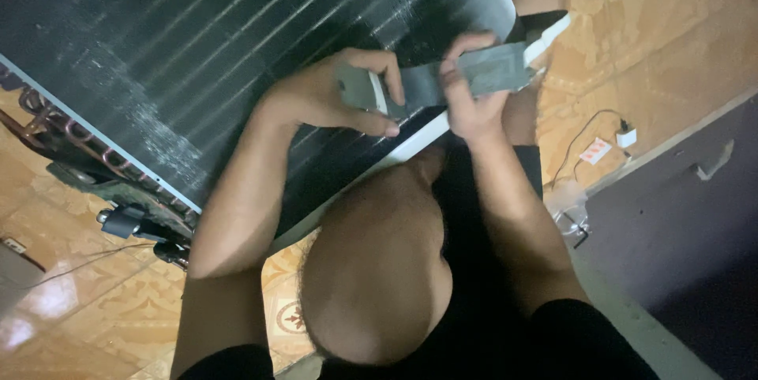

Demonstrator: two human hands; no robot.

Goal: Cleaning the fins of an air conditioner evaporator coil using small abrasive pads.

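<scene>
Halfway-ish by the look of it, judging only from how things sit. Left hand (332, 99) closed around a grey roll-like piece (357, 88) with a white edge, thumb underneath and fingers curled over the top. Right hand (466, 103) pinching a grey strip (493, 68) between thumb and fingers, tight grip, no gap showing. Darker band stretched between the two, so probably one length pulled out from the roll, though too dim to swear to it. All of that held up in the air, just above the near edge of the big black finned coil (197, 48), right over its white frame edge (410, 147). Not pressed down on anything as far as visible, so the pulling-out part looks done and the sticking-down part looks not yet done. No cut or torn end visible either. Copper tube bends (47, 127) off at the coil's left end, well apart from both hands and untouched. Bare knee (371, 269) tucked under the arms, small white charger (625, 137) with its cable lying on the tiled floor (679, 24) over to the right.
</scene>
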